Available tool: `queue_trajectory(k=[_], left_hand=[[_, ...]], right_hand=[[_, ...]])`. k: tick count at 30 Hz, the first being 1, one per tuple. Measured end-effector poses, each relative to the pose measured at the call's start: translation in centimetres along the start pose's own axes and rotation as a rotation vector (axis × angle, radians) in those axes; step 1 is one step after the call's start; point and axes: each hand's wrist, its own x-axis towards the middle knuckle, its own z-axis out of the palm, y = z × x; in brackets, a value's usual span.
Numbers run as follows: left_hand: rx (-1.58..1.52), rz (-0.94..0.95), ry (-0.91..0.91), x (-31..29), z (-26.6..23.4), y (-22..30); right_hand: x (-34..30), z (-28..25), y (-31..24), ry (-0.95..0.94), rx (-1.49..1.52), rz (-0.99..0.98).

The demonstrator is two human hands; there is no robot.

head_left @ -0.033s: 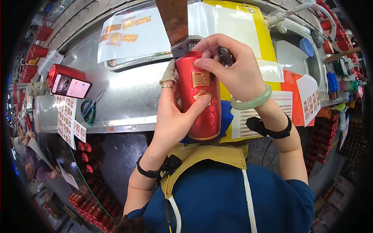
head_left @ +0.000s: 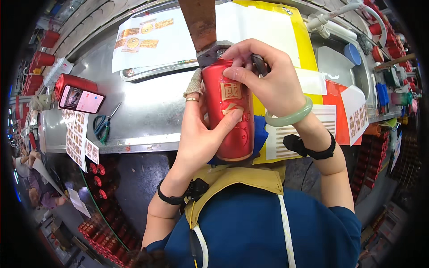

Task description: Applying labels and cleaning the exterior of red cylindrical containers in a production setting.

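A glossy red bottle (head_left: 232,138) with gold lettering lies lengthwise before me, its base toward my body. Its far end meets a dark metal fixture (head_left: 213,54) on a brown, rust-stained bar (head_left: 199,22). My left hand (head_left: 199,138) is wrapped round the bottle's left side, thumb over the lettering; a whitish cover (head_left: 195,84) sheathes one finger. Around the far shoulder bends my right hand (head_left: 263,73), its thumb resting on the red surface. Its other fingertips are partly hidden behind the shoulder. A dark curved piece (head_left: 259,65) shows beside those fingers.
On the metal bench (head_left: 147,107) are teal-handled scissors (head_left: 103,127) and a phone (head_left: 82,99) leaning on a red bottle (head_left: 78,83). Gold decal sheets (head_left: 147,38) lie over a metal tray (head_left: 134,75). Striped paper (head_left: 308,129) lies on yellow sheeting (head_left: 306,49); a sink (head_left: 333,51) stands right.
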Motion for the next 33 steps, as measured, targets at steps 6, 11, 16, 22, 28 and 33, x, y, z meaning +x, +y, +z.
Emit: queue_trajectory(k=[6, 11, 16, 22, 28, 33], left_hand=[[-0.017, -0.014, -0.001, -0.10, 0.09, 0.18], [-0.023, -0.017, 0.012, -0.11, 0.11, -0.05], [-0.044, 0.049, 0.027, -0.19, 0.17, -0.46], [0.007, 0.022, 0.055, -0.15, 0.10, -0.53], [0.001, 0.032, 0.050, -0.14, 0.21, -0.47], [0.014, 0.033, 0.039, -0.08, 0.13, -0.42]], right_hand=[[-0.02, 0.11, -0.16, 0.003, 0.026, 0.025], [-0.14, 0.11, -0.72, -0.027, 0.043, 0.089], [-0.10, 0.16, -0.31, 0.009, 0.025, 0.041], [-0.05, 0.23, -0.36, 0.020, 0.019, 0.034], [-0.06, 0.17, -0.03, 0.018, 0.015, 0.036], [0.00, 0.19, -0.10, 0.024, 0.001, 0.011]])
